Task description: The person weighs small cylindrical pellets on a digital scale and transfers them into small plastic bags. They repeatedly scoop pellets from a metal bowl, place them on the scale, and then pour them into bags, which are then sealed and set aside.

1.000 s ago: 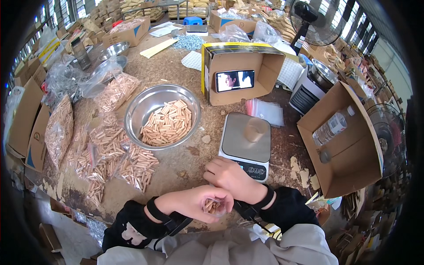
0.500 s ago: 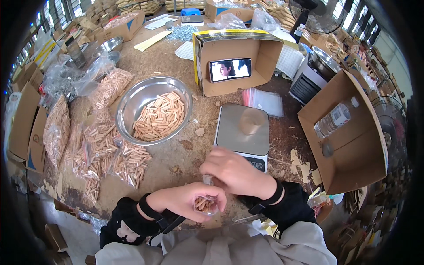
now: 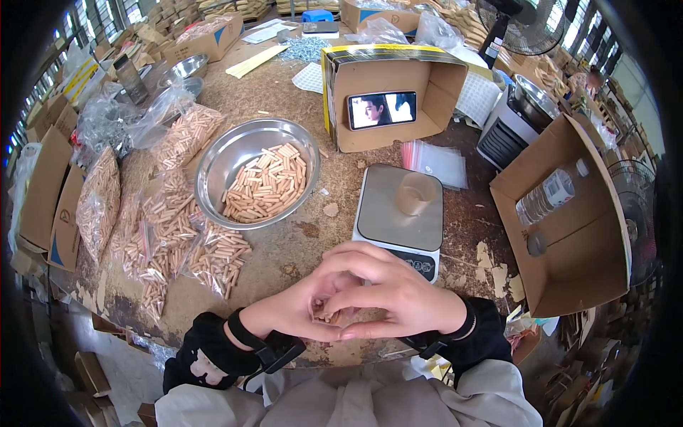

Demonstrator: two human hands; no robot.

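Observation:
Close to my body, my left hand (image 3: 286,307) is closed round a small clear plastic bag (image 3: 321,306) of wooden dowels. My right hand (image 3: 398,295) curls over the same bag from the right, its fingers at the bag and largely covering it. Just beyond the hands is a kitchen scale (image 3: 384,224) with a translucent cup (image 3: 415,196) on its plate. To the left stands a steel bowl (image 3: 238,142) partly filled with loose wooden dowels (image 3: 265,186). Filled dowel bags (image 3: 219,260) lie heaped left of the bowl.
Behind the scale lie flat zip bags (image 3: 441,165). A phone (image 3: 382,109) playing a video leans inside an open carton (image 3: 437,82). On the right, a tilted carton (image 3: 569,256) holds a plastic bottle (image 3: 548,196). A small air cooler (image 3: 501,135) and a fan (image 3: 526,25) stand further back.
My right hand has come down from the bag's top and now wraps over its opening beside my left hand. The dowels in the bag are more hidden. The whole view has shifted slightly.

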